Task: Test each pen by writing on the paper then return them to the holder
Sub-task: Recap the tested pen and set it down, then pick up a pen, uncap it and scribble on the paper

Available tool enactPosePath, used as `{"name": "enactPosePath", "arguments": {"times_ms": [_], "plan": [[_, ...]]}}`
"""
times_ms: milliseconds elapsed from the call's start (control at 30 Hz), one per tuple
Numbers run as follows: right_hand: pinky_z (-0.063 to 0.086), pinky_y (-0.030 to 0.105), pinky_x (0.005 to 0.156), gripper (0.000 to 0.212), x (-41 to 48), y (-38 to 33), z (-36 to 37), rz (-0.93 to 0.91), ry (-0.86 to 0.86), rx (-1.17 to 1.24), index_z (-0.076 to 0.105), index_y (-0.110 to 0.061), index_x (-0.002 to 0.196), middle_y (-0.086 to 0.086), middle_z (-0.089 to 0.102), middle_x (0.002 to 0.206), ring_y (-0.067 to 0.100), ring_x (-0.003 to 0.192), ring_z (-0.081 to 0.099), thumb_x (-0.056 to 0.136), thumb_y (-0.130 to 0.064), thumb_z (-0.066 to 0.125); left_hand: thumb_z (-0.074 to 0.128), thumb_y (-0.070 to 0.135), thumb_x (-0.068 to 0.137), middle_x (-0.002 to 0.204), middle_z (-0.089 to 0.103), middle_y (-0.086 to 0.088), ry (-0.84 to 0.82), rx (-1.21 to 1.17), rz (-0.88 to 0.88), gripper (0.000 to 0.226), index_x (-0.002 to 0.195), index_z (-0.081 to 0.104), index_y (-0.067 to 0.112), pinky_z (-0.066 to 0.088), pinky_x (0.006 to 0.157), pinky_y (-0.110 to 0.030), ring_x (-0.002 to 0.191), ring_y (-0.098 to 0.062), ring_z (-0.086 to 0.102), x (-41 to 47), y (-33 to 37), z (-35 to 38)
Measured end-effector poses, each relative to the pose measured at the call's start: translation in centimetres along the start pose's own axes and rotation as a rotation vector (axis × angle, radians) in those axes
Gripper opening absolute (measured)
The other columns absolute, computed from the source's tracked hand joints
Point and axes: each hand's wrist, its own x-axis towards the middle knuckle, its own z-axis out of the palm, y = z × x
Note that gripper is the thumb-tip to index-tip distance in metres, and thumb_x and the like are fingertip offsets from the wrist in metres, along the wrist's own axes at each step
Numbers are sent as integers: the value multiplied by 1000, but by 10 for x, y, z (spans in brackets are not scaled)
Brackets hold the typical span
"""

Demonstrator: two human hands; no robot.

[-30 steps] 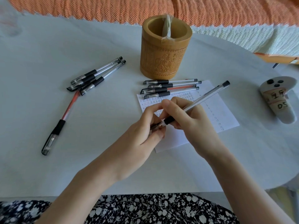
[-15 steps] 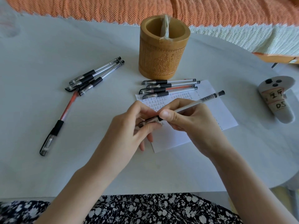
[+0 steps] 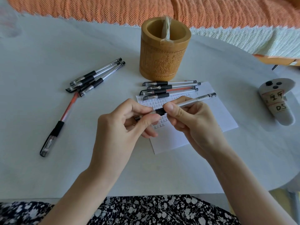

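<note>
Right grip: my right hand [image 3: 193, 125] pinches the pen [image 3: 186, 103] above the paper [image 3: 211, 119].
Left grip: my left hand [image 3: 123, 127] closed on its cap end.
Holder [image 3: 164, 62]: beyond the paper's far edge, 4 pens [image 3: 170, 90] between.
Open room: bare tabletop [image 3: 48, 168] left of the paper.

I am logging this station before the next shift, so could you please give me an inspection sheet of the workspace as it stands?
Surface: white table, no spills seen.
Job's things: bamboo holder upright, no pens in it, only a taped strip on its rim; paper with rows of marks; four pens on the paper's far edge; pen cluster to the left; red pen lying apart.
Clutter: labelled controller at right.
Grippers: left hand and right hand hold one pen; left fingers at its cap end.
Cables: nothing seen.
Surroundings: orange blanket behind.
</note>
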Motion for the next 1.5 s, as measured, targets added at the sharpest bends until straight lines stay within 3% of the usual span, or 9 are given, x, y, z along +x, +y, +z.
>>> {"name": "enactPosePath", "arguments": {"times_ms": [200, 367, 467, 700, 1133, 1267, 1500], "plan": [[25, 20, 46, 7, 1, 0, 4, -1, 1, -49, 70, -19, 69, 0, 51, 49, 11, 47, 35, 73, -25, 69, 67, 23, 77, 67, 70, 3, -9, 79, 2, 16, 80, 59, 9, 54, 54, -22, 54, -10, 68, -1, -3, 0], [31, 16, 46, 33, 2, -1, 12, 71, 159, -238, 62, -10, 67, -5, 55, 48, 9, 45, 39, 81, -40, 62, 69, 32, 82, 79, 72, 14, 29, 375, 94, 19, 96, 62, 20, 52, 66, -32, 63, -6, 66, 16, -9, 0], [34, 13, 45, 36, 4, -5, 8, 119, 235, -293, 68, -11, 73, -2, 57, 49, 8, 44, 42, 87, -44, 58, 65, 39, 82, 83, 71, 14, 108, 564, 163, 19, 96, 67, 27, 48, 62, -31, 59, -9, 57, 26, -13, 2], [36, 21, 48, 25, 0, -3, 4, 28, 254, -411, 68, -9, 75, -2, 60, 50, 14, 48, 43, 92, -24, 59, 66, 34, 84, 84, 68, 5, 232, 749, 261, 14, 91, 69, 23, 37, 61, -22, 82, -15, 58, 53, -15, 14], [44, 33, 60, 14, -1, -1, -5, -11, 276, -560, 64, -17, 77, 0, 65, 58, 6, 49, 48, 88, -26, 62, 68, 28, 83, 97, 68, 1, 173, 709, 175, 18, 98, 69, 18, 39, 76, -25, 99, -19, 56, 65, -25, 22], [41, 22, 56, 11, 0, -1, -4, -15, 264, -605, 64, -17, 79, -1, 64, 61, 0, 46, 51, 87, -24, 64, 64, 18, 86, 102, 69, 1, 223, 755, 159, 15, 100, 68, 19, 38, 85, -26, 102, -21, 57, 59, -17, 2], [39, 13, 52, 10, -1, 0, -3, -11, 239, -657, 64, -17, 81, -1, 66, 64, -1, 47, 53, 87, -25, 63, 63, 12, 83, 105, 63, -12, 308, 929, -69, 22, 104, 66, 16, 44, 88, -46, 100, -37, 54, 36, -19, -58]]}}
